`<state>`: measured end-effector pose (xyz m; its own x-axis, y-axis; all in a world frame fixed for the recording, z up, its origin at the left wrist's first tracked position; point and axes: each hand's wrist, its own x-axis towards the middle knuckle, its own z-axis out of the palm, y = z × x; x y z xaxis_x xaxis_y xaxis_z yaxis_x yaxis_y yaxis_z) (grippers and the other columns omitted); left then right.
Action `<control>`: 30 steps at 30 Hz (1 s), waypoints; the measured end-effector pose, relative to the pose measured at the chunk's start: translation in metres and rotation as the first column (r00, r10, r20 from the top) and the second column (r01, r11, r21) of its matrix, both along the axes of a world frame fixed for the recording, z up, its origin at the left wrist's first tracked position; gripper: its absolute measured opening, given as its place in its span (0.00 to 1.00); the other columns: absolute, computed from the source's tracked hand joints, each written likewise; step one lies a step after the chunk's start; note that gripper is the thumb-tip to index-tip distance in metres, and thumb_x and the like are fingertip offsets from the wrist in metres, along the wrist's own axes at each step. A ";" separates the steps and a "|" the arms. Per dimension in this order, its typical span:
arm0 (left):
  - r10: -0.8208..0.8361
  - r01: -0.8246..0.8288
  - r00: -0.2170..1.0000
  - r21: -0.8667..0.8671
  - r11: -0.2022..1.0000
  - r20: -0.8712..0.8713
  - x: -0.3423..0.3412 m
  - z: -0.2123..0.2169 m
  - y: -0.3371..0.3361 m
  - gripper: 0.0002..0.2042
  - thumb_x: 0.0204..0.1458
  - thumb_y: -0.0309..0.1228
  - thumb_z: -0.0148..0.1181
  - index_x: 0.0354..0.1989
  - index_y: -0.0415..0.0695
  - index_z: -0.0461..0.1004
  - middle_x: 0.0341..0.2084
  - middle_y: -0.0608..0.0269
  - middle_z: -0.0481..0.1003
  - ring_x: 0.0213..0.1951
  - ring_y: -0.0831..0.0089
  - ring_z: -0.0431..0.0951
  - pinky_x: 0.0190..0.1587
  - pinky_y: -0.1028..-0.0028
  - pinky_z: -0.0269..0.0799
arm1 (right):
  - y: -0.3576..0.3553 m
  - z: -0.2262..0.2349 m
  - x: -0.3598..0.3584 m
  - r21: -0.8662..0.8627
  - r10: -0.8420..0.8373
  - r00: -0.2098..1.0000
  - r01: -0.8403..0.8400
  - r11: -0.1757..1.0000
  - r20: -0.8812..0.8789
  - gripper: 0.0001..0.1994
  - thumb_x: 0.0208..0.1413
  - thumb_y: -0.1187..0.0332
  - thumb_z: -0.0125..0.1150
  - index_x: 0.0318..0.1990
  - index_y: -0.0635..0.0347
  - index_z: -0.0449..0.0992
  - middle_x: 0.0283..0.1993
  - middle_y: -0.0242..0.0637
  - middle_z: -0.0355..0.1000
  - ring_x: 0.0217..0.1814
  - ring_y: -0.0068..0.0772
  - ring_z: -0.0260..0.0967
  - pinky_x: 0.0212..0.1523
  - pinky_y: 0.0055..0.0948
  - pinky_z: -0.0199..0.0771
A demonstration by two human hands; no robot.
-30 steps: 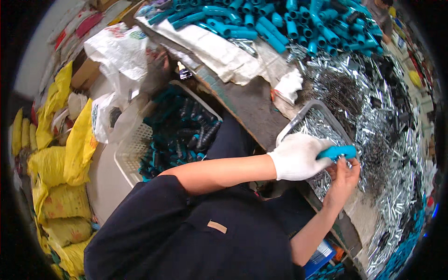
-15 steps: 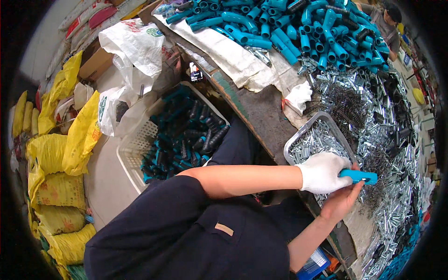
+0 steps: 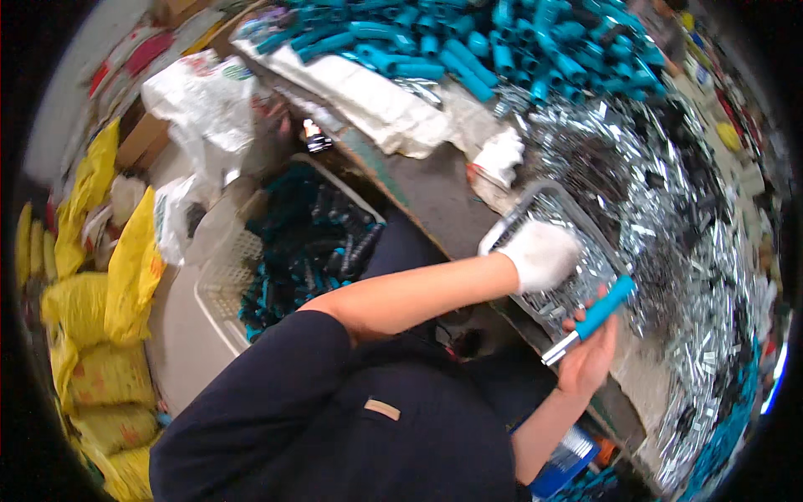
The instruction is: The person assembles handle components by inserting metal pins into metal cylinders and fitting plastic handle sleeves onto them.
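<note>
Gloved left hand (image 3: 548, 255) has moved off the teal tube (image 3: 606, 306) to the tray (image 3: 489, 243), grip unclear, while the right hand (image 3: 589, 356), clasping the tube, should stay steady.

Left head-worn fisheye: faces down over near torso (image 3: 335, 427) and workbench (image 3: 435, 197).
</note>
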<state>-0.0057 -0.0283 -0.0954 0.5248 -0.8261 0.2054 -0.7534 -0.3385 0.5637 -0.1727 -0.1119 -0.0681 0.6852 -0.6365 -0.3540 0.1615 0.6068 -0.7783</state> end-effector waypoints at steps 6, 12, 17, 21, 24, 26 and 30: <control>0.180 -0.175 0.974 -0.045 0.984 0.138 0.016 0.020 0.010 0.11 0.51 0.38 0.59 0.28 0.43 0.77 0.26 0.54 0.76 0.33 0.57 0.79 0.37 0.59 0.74 | -0.002 -0.005 -0.004 0.043 0.079 0.994 -0.082 0.996 0.069 0.23 0.70 0.58 0.41 0.68 0.57 0.57 0.44 0.34 0.67 0.31 0.19 0.60 0.27 0.18 0.63; -0.099 0.088 0.967 0.056 0.994 0.233 -0.006 0.011 0.004 0.05 0.45 0.31 0.60 0.28 0.45 0.78 0.28 0.58 0.75 0.36 0.59 0.78 0.34 0.61 0.75 | -0.004 0.001 -0.007 0.006 0.096 0.993 -0.097 0.995 0.074 0.24 0.70 0.58 0.39 0.68 0.59 0.56 0.44 0.34 0.66 0.32 0.20 0.61 0.27 0.19 0.63; -0.100 0.099 0.972 0.018 0.995 0.213 -0.015 0.003 0.003 0.05 0.43 0.29 0.58 0.28 0.44 0.78 0.28 0.57 0.75 0.36 0.59 0.78 0.34 0.59 0.75 | -0.004 0.005 -0.007 -0.014 0.110 0.991 -0.109 0.994 0.082 0.24 0.70 0.58 0.40 0.68 0.59 0.56 0.43 0.32 0.67 0.31 0.21 0.62 0.28 0.20 0.65; -0.009 0.010 0.989 -0.005 1.000 0.146 -0.008 0.019 0.015 0.06 0.47 0.33 0.59 0.28 0.45 0.77 0.29 0.58 0.76 0.36 0.58 0.78 0.36 0.61 0.74 | -0.008 -0.004 -0.013 0.005 0.101 0.992 -0.101 0.995 0.070 0.23 0.69 0.61 0.42 0.66 0.62 0.57 0.40 0.40 0.69 0.31 0.27 0.69 0.24 0.26 0.74; -0.007 0.008 0.997 -0.006 1.000 0.081 -0.001 0.021 0.018 0.07 0.46 0.36 0.61 0.29 0.47 0.79 0.29 0.60 0.76 0.37 0.60 0.78 0.38 0.62 0.74 | -0.001 -0.006 -0.010 -0.056 0.128 0.992 -0.128 0.990 0.008 0.22 0.69 0.61 0.43 0.66 0.63 0.58 0.40 0.43 0.71 0.29 0.29 0.71 0.22 0.28 0.76; 0.000 0.002 0.999 -0.045 0.999 0.051 0.000 0.020 0.020 0.07 0.46 0.36 0.62 0.29 0.47 0.79 0.29 0.61 0.76 0.37 0.60 0.78 0.38 0.63 0.74 | 0.003 -0.006 -0.005 -0.123 0.140 0.988 -0.146 0.982 -0.059 0.21 0.68 0.59 0.43 0.64 0.60 0.59 0.40 0.39 0.70 0.29 0.25 0.69 0.22 0.26 0.73; 0.026 -0.015 0.999 -0.214 0.977 0.047 0.000 0.019 0.019 0.07 0.46 0.36 0.62 0.29 0.47 0.80 0.29 0.62 0.76 0.37 0.61 0.78 0.39 0.65 0.74 | 0.004 -0.006 -0.002 -0.142 0.142 0.988 -0.149 0.979 -0.059 0.20 0.68 0.61 0.43 0.62 0.61 0.59 0.40 0.42 0.71 0.29 0.28 0.70 0.23 0.28 0.75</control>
<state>-0.0058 -0.0091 -0.0764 0.5258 -0.7495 0.4022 -0.7764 -0.2298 0.5868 -0.1747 -0.1077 -0.0743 0.7587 -0.5782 -0.3002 0.0395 0.5007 -0.8647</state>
